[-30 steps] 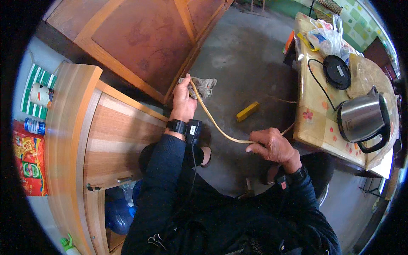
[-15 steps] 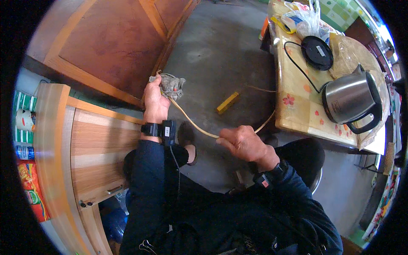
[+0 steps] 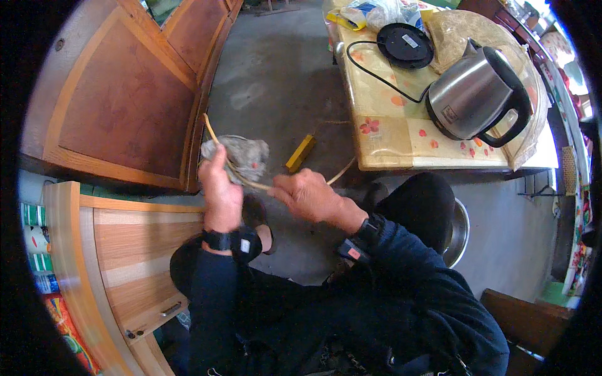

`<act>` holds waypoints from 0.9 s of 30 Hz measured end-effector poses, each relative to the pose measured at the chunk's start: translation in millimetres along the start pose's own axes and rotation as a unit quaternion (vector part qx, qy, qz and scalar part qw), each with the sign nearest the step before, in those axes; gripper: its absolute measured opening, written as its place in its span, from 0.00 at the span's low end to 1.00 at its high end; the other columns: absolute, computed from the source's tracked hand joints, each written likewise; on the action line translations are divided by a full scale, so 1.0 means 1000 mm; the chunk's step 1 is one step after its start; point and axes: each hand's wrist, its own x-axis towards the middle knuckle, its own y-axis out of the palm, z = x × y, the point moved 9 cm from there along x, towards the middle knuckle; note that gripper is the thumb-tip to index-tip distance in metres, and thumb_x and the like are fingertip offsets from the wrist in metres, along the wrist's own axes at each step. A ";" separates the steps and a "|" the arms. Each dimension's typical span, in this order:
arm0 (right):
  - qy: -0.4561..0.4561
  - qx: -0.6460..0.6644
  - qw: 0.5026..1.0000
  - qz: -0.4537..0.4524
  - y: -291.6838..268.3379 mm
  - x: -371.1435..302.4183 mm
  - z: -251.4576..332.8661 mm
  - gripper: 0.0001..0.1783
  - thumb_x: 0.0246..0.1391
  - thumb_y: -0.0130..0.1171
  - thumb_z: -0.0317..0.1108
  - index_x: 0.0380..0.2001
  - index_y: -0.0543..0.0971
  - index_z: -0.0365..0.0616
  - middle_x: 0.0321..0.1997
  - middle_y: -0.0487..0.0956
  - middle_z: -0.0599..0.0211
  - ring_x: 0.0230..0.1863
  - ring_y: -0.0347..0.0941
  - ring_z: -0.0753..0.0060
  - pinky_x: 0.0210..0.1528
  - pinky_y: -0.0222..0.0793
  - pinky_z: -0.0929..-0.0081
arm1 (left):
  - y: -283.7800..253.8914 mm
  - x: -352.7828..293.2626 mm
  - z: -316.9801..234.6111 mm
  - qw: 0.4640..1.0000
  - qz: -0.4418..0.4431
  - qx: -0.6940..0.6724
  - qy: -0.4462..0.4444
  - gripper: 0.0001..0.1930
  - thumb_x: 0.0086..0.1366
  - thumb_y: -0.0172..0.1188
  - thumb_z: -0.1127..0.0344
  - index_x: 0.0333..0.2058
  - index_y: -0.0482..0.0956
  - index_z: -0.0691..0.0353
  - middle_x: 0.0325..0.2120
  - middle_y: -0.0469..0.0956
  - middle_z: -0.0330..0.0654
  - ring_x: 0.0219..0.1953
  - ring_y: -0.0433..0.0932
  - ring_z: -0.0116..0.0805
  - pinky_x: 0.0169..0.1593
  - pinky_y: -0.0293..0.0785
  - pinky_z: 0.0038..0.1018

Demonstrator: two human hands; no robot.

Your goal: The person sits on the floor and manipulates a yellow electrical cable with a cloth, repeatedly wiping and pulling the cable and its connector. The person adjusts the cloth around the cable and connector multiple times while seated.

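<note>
A pale yellowish cord (image 3: 342, 173) runs through both of my hands above the floor. My left hand (image 3: 221, 195) is closed round the cord and a crumpled grey rag (image 3: 252, 156), with the cord's tip sticking up past the thumb. To its right, my right hand (image 3: 312, 198) grips the same cord, fingers curled and palm downward. From there the cord slants up toward the table's near edge. Beyond my right hand, a yellow bar-shaped block (image 3: 301, 153) lies on the floor with a thin cord at its far end.
At the right stands a table (image 3: 401, 153) with a flowered cover. It bears a steel electric kettle (image 3: 467, 97), its black base (image 3: 405, 46) and plastic bags (image 3: 382, 14). A brown wooden cabinet (image 3: 125, 88) and a pale wooden cupboard (image 3: 138, 250) line the left. A metal basin (image 3: 461, 232) sits beside my right knee.
My right hand has slid left along the cord, closer to my left hand. The cord's tip now rises above the left thumb. The view has shifted toward the right.
</note>
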 end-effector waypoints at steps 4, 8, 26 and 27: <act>-0.014 0.015 0.999 -0.038 -0.003 0.008 -0.003 0.17 0.66 0.62 0.49 0.33 0.80 0.45 0.26 0.81 0.44 0.32 0.81 0.34 0.34 0.77 0.42 | -0.003 -0.017 0.019 0.999 -0.033 -0.003 -0.001 0.11 0.79 0.57 0.63 0.49 0.80 0.65 0.44 0.84 0.45 0.45 0.84 0.41 0.52 0.83 0.42; -0.060 0.006 0.998 0.027 0.016 -0.009 0.023 0.15 0.68 0.62 0.44 0.32 0.79 0.44 0.25 0.80 0.46 0.30 0.80 0.38 0.32 0.76 0.47 | -0.049 0.026 -0.016 0.992 -0.125 -0.022 0.006 0.14 0.80 0.55 0.59 0.51 0.80 0.64 0.44 0.85 0.46 0.45 0.85 0.44 0.49 0.84 0.44; -0.105 -0.011 0.994 -0.009 -0.013 -0.009 0.012 0.12 0.65 0.64 0.38 0.38 0.75 0.42 0.33 0.80 0.47 0.37 0.80 0.39 0.37 0.76 0.48 | -0.016 -0.008 -0.037 0.998 -0.034 -0.051 -0.027 0.13 0.78 0.57 0.60 0.52 0.81 0.62 0.48 0.86 0.46 0.49 0.86 0.44 0.51 0.85 0.46; -0.119 -0.029 0.992 -0.007 -0.013 -0.011 0.011 0.12 0.65 0.64 0.38 0.38 0.75 0.42 0.33 0.79 0.48 0.37 0.80 0.39 0.37 0.75 0.48 | -0.018 -0.001 -0.059 0.998 0.007 -0.056 0.005 0.13 0.79 0.56 0.62 0.52 0.80 0.62 0.48 0.85 0.47 0.48 0.86 0.44 0.50 0.85 0.46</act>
